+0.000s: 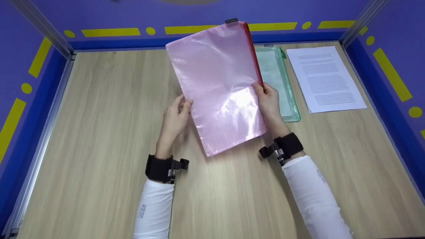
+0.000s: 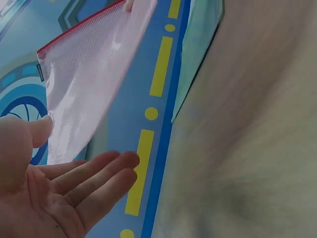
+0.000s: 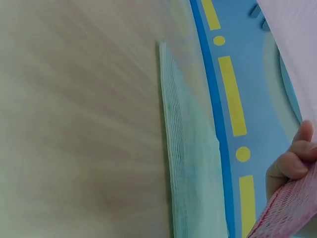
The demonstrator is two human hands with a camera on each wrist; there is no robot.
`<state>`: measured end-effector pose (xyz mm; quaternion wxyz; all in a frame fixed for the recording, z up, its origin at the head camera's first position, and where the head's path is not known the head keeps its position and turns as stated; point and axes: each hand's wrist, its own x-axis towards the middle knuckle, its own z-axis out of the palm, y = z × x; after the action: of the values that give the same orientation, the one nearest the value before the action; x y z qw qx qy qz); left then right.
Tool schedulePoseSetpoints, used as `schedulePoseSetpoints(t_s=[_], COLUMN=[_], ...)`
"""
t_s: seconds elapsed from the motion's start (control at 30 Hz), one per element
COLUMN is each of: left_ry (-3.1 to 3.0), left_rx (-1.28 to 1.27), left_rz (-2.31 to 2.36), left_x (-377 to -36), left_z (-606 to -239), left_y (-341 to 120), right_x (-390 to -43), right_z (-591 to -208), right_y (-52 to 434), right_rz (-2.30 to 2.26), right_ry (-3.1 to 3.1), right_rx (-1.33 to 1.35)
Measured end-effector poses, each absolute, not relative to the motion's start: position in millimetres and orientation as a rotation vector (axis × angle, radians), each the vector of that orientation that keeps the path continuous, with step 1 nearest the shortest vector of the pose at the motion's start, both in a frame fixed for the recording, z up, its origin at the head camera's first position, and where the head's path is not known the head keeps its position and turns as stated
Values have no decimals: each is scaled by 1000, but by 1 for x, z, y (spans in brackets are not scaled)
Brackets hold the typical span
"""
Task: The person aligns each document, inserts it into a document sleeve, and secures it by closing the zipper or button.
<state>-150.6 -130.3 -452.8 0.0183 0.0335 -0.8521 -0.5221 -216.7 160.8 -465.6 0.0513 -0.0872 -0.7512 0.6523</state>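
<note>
Pale wood-grain table (image 1: 99, 139) within blue walls (image 1: 20, 39) with yellow dashes (image 1: 110, 32).

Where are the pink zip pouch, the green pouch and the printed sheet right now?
pink zip pouch (image 1: 219, 83), head view, middle of its mesh face.
green pouch (image 1: 282, 86), head view, its right half beside the pink one.
printed sheet (image 1: 327, 78), head view, centre of the page.

A pink pouch (image 1: 219, 86) of glossy, translucent mesh-textured plastic is seen, edged by a red zip strip. A green pouch (image 1: 292, 99) of similar sheened plastic is laid on the matt wood-grain bench (image 1: 99, 132), beside smooth white printed paper (image 1: 325, 78).
</note>
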Motion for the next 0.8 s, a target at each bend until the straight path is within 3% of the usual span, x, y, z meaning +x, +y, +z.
schedulePoseSetpoints(t_s=[0.4,0.8], left_ry=[-2295,-2137], left_rx=[109,222], left_rz=[-2041,-2025], left_x=[-140,-146], left_z=[-461,-455], left_y=[-100,-133], right_x=[-204,-177], right_z=[-463,-454], right_y=[146,138], right_rz=[2148,2266], right_ry=[-2182,-2493], right_rx=[-478,-125])
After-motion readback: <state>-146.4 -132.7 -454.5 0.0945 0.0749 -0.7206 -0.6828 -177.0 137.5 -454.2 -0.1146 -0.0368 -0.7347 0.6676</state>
